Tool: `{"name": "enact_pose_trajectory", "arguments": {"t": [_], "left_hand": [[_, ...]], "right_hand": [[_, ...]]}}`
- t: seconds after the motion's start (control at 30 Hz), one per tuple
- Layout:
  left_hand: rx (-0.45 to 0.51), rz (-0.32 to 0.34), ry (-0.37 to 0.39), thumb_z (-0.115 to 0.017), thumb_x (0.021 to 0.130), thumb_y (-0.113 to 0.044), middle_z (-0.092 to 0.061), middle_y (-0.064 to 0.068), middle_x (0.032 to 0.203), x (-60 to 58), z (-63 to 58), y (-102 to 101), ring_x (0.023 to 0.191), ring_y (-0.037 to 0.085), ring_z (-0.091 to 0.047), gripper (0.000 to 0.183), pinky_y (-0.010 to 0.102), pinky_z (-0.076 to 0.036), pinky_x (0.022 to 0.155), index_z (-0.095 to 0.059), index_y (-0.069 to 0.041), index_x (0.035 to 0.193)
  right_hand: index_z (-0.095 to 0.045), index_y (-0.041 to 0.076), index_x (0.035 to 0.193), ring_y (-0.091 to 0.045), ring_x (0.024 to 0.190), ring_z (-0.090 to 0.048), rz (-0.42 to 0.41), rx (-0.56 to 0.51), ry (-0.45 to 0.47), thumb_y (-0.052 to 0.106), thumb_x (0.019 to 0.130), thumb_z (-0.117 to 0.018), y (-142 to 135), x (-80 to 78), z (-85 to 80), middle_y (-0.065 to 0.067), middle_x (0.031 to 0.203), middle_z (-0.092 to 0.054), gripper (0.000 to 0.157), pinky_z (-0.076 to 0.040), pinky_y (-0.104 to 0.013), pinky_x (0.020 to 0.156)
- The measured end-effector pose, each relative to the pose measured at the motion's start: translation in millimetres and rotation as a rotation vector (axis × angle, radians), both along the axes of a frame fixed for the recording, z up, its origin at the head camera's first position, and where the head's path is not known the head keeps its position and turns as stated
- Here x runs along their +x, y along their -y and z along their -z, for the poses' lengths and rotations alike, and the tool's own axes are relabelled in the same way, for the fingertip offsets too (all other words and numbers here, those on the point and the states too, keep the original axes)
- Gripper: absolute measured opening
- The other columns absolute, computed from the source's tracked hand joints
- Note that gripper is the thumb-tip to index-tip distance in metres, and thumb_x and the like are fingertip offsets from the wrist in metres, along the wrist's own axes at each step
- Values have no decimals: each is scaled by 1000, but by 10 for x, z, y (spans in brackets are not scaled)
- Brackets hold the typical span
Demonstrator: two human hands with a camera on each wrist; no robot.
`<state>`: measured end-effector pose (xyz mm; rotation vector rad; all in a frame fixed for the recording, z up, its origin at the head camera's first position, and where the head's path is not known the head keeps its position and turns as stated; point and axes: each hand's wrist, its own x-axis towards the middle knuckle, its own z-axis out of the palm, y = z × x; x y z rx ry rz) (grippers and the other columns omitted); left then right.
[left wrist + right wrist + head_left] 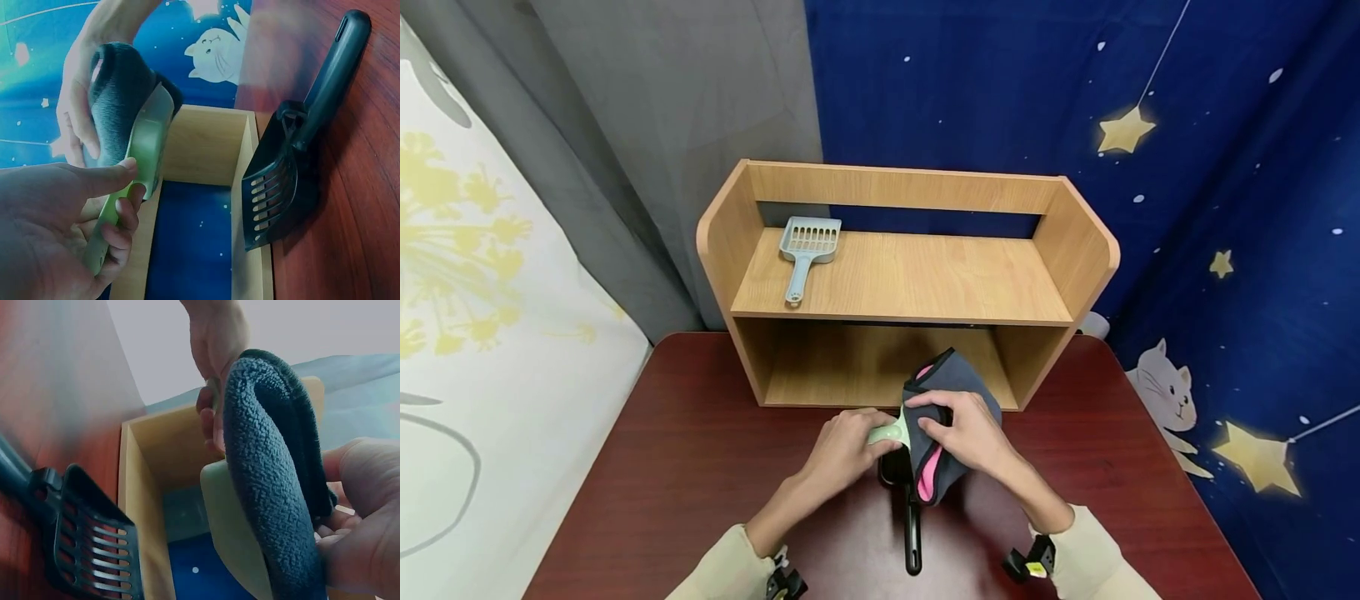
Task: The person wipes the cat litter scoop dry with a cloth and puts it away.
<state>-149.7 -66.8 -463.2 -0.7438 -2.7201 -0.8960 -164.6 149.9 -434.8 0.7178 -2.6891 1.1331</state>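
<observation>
My left hand [850,446] grips a pale green scoop [149,144] by its handle, thumb on top and fingers curled beneath. Folded over the scoop's head is a dark grey cloth [955,375] with pink patches and black edging. My right hand [966,429] holds this cloth, thumb and fingers pinching it in the right wrist view; the cloth hides part of the scoop's head. Below the hands, a black slotted litter scoop [281,181] lies on the table, its handle [913,533] pointing toward me.
A two-tier wooden shelf [910,318] stands at the back of the dark red table [715,492]. On its upper board, at the left, lies a blue-grey slotted litter scoop [809,242]. Grey and starry blue curtains [970,83] hang behind.
</observation>
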Motion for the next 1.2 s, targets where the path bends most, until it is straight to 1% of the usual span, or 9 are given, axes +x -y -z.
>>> {"name": "enact_pose_trajectory", "arguments": {"t": [0.13, 0.37, 0.47, 0.53, 0.7, 0.87, 0.97, 1.1, 1.2], "left_hand": [[-4, 17, -2, -78, 83, -32, -72, -3, 98, -16, -21, -14, 67, 5, -54, 29, 19, -39, 53, -75, -13, 104], [-11, -9, -40, -79, 81, -33, -72, -6, 97, -14, 6, 54, 71, 5, -58, 28, 22, -41, 56, -75, -16, 103], [1, -25, -43, -79, 81, -34, -72, -7, 97, -14, 0, 90, 75, 7, -63, 29, 26, -46, 59, -75, -16, 103], [7, -32, -47, -79, 81, -35, -73, -6, 97, -16, -5, 111, 78, 8, -66, 30, 29, -49, 62, -75, -15, 103], [21, -34, -41, -79, 80, -35, -73, -4, 101, -27, -15, 156, 84, 11, -69, 32, 32, -53, 66, -75, -14, 104], [44, -20, -28, -79, 80, -33, -73, -5, 102, -32, -16, 197, 83, 8, -68, 33, 30, -52, 66, -75, -13, 106], [63, -4, -28, -80, 80, -30, -73, -5, 101, -34, -24, 235, 78, 5, -65, 32, 26, -50, 63, -75, -13, 106], [92, 18, -47, -81, 79, -27, -73, -5, 99, -44, -38, 296, 71, 2, -58, 30, 22, -46, 60, -75, -12, 105], [127, 31, -74, -82, 79, -24, -72, -7, 96, -58, -42, 338, 69, 1, -55, 29, 21, -44, 60, -75, -12, 105]], "right_hand": [[-75, 25, 108, -6, 95, -64, -23, -37, -20, 7, 80, -77, 8, 4, -35, 8, 108, -72, 33, -49, -28, 77], [-75, 22, 109, -10, 103, -66, -88, 94, -93, 7, 81, -75, -134, -21, 3, 5, 108, -72, 32, -51, -34, 85], [-74, 24, 109, -7, 98, -65, -56, 93, -100, 8, 81, -75, -242, -45, -29, 7, 107, -72, 32, -51, -31, 81], [-74, 26, 110, -5, 86, -64, -42, 47, -67, 9, 83, -74, -321, -60, -58, 6, 104, -72, 32, -50, -28, 75], [-69, 18, 119, -11, 75, -64, -98, -236, 152, 12, 93, -67, -547, -104, -58, -5, 105, -69, 27, -53, -28, 66], [-59, -3, 127, -21, 96, -68, -189, -694, 396, 3, 95, -61, -740, -170, 17, -15, 116, -63, 33, -57, -35, 76], [-54, -7, 131, -22, 105, -64, -257, -937, 494, -5, 96, -54, -829, -214, 56, -14, 124, -58, 35, -56, -36, 82], [-55, -1, 131, -21, 108, -63, -310, -1081, 546, -7, 99, -45, -936, -258, 97, -10, 128, -54, 34, -54, -33, 85], [-55, 4, 131, -20, 106, -65, -359, -1159, 603, -8, 101, -36, -995, -279, 128, -8, 126, -58, 37, -54, -31, 85]]}}
